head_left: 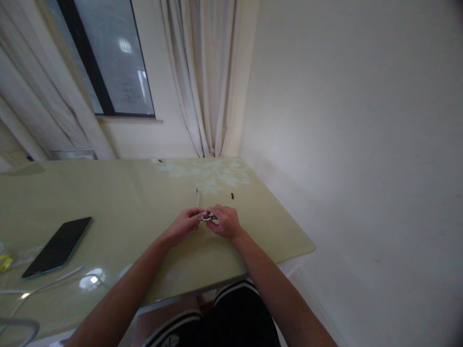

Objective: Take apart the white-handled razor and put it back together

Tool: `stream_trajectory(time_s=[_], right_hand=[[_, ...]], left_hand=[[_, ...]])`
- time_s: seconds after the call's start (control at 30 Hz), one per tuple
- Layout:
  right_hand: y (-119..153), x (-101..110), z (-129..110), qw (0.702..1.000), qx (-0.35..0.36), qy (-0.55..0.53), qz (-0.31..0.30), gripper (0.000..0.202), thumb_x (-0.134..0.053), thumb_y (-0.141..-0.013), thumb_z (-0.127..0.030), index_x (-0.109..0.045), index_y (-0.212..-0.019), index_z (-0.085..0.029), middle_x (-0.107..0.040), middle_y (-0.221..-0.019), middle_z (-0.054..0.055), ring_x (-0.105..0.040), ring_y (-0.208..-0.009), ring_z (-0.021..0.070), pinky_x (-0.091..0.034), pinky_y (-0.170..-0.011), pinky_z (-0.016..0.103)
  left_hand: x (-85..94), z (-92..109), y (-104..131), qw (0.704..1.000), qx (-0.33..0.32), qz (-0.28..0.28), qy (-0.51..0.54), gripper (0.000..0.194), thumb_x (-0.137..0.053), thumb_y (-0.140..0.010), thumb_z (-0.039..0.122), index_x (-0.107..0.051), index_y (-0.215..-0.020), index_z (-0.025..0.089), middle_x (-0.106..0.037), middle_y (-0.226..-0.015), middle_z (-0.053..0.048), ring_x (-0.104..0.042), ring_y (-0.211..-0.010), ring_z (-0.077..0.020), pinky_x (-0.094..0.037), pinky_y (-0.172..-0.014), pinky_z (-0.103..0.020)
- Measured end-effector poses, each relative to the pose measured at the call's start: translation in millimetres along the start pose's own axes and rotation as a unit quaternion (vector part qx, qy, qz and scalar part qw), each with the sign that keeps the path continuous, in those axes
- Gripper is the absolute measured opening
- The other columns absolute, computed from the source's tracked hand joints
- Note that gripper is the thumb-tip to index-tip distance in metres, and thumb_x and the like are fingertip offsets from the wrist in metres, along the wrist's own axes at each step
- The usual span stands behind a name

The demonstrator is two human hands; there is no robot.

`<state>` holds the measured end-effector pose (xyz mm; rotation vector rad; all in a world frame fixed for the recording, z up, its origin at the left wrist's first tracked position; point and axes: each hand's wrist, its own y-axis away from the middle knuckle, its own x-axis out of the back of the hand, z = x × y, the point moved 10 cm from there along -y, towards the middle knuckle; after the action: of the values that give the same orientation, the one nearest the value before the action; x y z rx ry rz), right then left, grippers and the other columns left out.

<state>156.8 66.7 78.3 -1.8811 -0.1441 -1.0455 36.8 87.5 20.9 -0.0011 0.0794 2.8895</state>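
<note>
Over the table, both hands meet around a small silver-and-dark object [208, 218], too small to name. My left hand [185, 224] pinches its left end between thumb and fingers. Its right end is gripped by my right hand [224, 220], whose curled fingers hide part of it. Just beyond the left hand, a short white cable [197, 197] with a darker tip sticks out on the tabletop; its near end is hidden behind the hands. A little black piece [232, 196] lies beyond the right hand, apart from it.
A pale glossy table [137, 202] runs to the right-hand wall [354, 144]. A dark tablet [58, 246] rests at left, near white cables [50, 288] and a yellow item [5, 262]. Another small black piece [160, 160] lies by the far edge. Curtains [206, 72] hang behind.
</note>
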Motion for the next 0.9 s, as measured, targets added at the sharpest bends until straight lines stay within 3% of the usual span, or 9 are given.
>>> stream_trajectory(time_s=[0.1,0.2,0.37,0.9], right_hand=[[0,3,-1,1.0,-0.005,-0.023,0.013,0.029,-0.066,-0.087,-0.031,-0.067,-0.115,-0.022,-0.072,-0.091,0.005,-0.067,-0.079,0.0194,-0.048,-0.073,0.028],[0,10,11,0.99,-0.07,-0.115,0.049,0.033,-0.061,-0.094,-0.037,-0.06,-0.123,-0.021,-0.071,-0.095,0.005,-0.067,-0.079,0.0177,-0.049,-0.074,0.027],[1,13,27,0.968,-0.134,-0.2,0.075,0.025,-0.047,-0.103,-0.038,-0.062,-0.111,-0.02,-0.069,-0.09,0.003,-0.063,-0.075,0.0161,-0.048,-0.074,0.026],[-3,8,12,0.977,-0.088,-0.191,0.028,0.026,-0.044,-0.105,-0.039,-0.063,-0.109,-0.021,-0.071,-0.098,0.006,-0.065,-0.085,0.0176,-0.049,-0.081,0.027]], left_hand=[[4.0,0,-2,1.0,-0.012,0.002,-0.01,0.052,-0.082,-0.071,0.057,-0.079,-0.104,0.017,-0.07,-0.087,-0.004,-0.047,-0.062,-0.0098,-0.034,-0.057,-0.022],[19.2,11,-1,0.997,-0.059,0.048,-0.024,0.054,-0.081,-0.074,0.054,-0.076,-0.117,0.022,-0.071,-0.097,-0.005,-0.054,-0.074,-0.014,-0.039,-0.065,-0.024],[32.7,24,2,0.992,-0.101,0.073,-0.01,0.058,-0.081,-0.075,0.05,-0.073,-0.127,0.024,-0.068,-0.096,-0.004,-0.054,-0.077,-0.0144,-0.041,-0.07,-0.026],[24.2,30,6,0.991,-0.116,0.062,0.002,0.058,-0.086,-0.069,0.041,-0.076,-0.123,0.022,-0.068,-0.086,-0.003,-0.055,-0.076,-0.0145,-0.044,-0.076,-0.027]])
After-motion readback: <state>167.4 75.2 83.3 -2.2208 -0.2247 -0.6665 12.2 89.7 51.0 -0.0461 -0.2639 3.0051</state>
